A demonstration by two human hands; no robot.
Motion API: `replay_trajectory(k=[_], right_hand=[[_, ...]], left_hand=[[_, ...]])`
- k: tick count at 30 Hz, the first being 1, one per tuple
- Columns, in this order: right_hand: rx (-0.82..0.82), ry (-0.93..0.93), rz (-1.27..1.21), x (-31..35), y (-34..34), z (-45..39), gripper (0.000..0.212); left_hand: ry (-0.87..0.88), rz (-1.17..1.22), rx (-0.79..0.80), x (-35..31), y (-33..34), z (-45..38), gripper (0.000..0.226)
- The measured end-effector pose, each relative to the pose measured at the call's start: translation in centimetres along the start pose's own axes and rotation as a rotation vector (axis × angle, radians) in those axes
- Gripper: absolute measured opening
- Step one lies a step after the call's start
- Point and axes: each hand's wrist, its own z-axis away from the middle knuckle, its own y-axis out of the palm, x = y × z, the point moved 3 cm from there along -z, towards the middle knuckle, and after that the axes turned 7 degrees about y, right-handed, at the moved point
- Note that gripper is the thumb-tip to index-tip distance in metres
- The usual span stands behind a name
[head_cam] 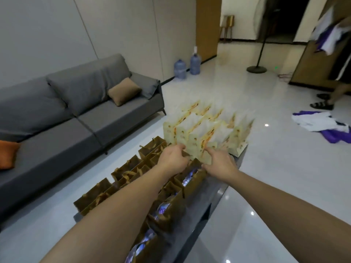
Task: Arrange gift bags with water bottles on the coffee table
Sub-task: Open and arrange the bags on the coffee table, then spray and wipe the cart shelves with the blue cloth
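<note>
Standing in rows on the long dark glossy coffee table [212,194], brown paper gift bags [121,173] fill the near part and cream paper gift bags with orange print [201,130] fill the far end. Both arms are stretched over the brown rows. The nearest cream paper gift bag [197,150] is held between the two hands: its left upper edge is pinched by the curled fingers of the left hand [173,160], and its right lower part is gripped by the bent fingers of the right hand [220,164]. This bag is seen just beyond the knuckles, at the border between the two groups. Shiny blue-labelled water bottles [188,177] are seen inside the brown bags on the right row, directly below the right wrist. The picture is blurred, so finer details of the fingers cannot be told.
</note>
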Motion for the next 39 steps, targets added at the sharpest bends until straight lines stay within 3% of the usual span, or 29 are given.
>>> replay_trajectory(k=[6, 11, 20, 26, 29, 34, 39], right_hand=[[-0.184, 0.203, -0.106, -15.1, -8.8, 0.3, 0.059], [-0.301, 0.483, -0.163, -30.3, -14.7, 4.1, 0.065], [-0.542, 0.966, -0.217, -49.0, -21.3, 16.1, 0.066], [-0.695, 1.275, -0.263, -55.2, -21.4, 25.0, 0.053], [-0.768, 1.438, -0.302, -56.3, -20.7, 29.5, 0.056], [-0.833, 1.722, -0.377, -56.4, -17.9, 36.0, 0.063], [-0.89, 1.93, -0.451, -55.1, -14.1, 42.1, 0.053]], left_hand=[[0.242, -0.182, 0.107, -15.9, 4.9, -7.7, 0.054], [0.519, -0.238, 0.164, -31.7, 10.6, -12.7, 0.056], [1.043, -0.237, 0.378, -55.9, 24.7, -10.7, 0.055], [1.36, -0.253, 0.576, -66.7, 33.4, -5.7, 0.053], [1.512, -0.243, 0.681, -70.6, 36.9, -2.3, 0.053], [1.687, -0.224, 0.888, -73.4, 41.9, 4.7, 0.058], [1.799, -0.229, 1.03, -74.3, 46.2, 12.0, 0.057]])
